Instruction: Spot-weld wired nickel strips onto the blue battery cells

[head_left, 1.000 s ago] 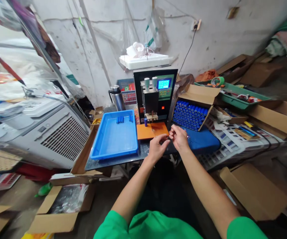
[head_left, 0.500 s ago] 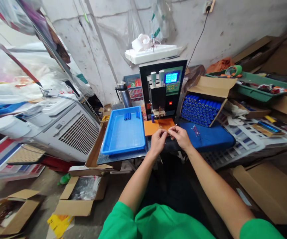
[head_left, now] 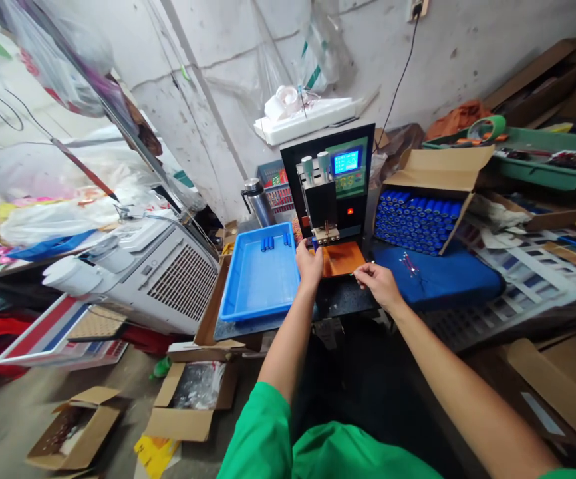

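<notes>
My left hand (head_left: 310, 266) has its fingers closed around a blue cylindrical battery cell (head_left: 316, 245), which stands upright at the left of the orange plate (head_left: 344, 259). Just behind it are the electrodes of a black spot welder (head_left: 322, 206) with a lit blue screen. Over the plate's front right corner, my right hand (head_left: 378, 282) is pinched, with a tiny item at its fingertips too small to name. Left of the welder is a blue tray (head_left: 258, 307) with several blue cells (head_left: 267, 244) near its far side.
An open carton (head_left: 437, 179) full of blue cells stands on the right, behind a blue pad (head_left: 460, 283) with several thin leads (head_left: 410, 264). A steel flask (head_left: 259, 201) is behind the tray. A white air cooler (head_left: 153, 266) stands to the left, with open cardboard boxes (head_left: 178, 422) on the floor.
My hands were together in front of the plate and have parted. The left has moved forward and taken hold of the standing cell; the right has shifted slightly right, still pinched. The view has turned.
</notes>
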Demonstrator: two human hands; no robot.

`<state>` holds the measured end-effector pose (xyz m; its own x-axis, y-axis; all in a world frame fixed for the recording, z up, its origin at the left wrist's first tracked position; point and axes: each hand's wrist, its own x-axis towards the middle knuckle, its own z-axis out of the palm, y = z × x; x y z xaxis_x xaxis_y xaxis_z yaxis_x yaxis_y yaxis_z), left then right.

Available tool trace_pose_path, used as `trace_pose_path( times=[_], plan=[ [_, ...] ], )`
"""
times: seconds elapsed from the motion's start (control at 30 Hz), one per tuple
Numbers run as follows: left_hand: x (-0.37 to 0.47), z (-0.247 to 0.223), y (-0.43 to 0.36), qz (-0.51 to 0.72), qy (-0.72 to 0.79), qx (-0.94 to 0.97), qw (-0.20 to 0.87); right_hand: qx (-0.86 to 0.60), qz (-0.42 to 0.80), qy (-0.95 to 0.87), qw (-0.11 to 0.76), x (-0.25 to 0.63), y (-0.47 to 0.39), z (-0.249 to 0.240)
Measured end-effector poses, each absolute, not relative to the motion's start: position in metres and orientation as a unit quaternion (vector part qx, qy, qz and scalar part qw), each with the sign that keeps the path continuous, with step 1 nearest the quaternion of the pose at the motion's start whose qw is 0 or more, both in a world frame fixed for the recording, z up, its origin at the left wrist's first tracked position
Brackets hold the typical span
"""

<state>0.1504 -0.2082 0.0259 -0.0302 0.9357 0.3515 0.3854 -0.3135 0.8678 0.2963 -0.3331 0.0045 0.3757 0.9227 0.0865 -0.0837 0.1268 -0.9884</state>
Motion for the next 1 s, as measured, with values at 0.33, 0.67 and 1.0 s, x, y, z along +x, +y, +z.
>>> trace_pose_path(
  times=[0.33, 0.67, 1.0],
  plan=[
    [0.162, 0.005, -0.218, 0.424, 0.443, 0.721, 0.322, -0.534, 0.391, -0.379, 0.647, 0.307, -0.332, -0.003],
    [0.162, 0.000, -0.221, 0.420, 0.458, 0.721, 0.308, -0.532, 0.360, -0.394, 0.657, 0.303, -0.276, 0.014],
    [0.163, -0.002, -0.223, 0.434, 0.458, 0.719, 0.292, -0.510, 0.379, -0.374, 0.676, 0.282, -0.232, 0.012]
  ],
)
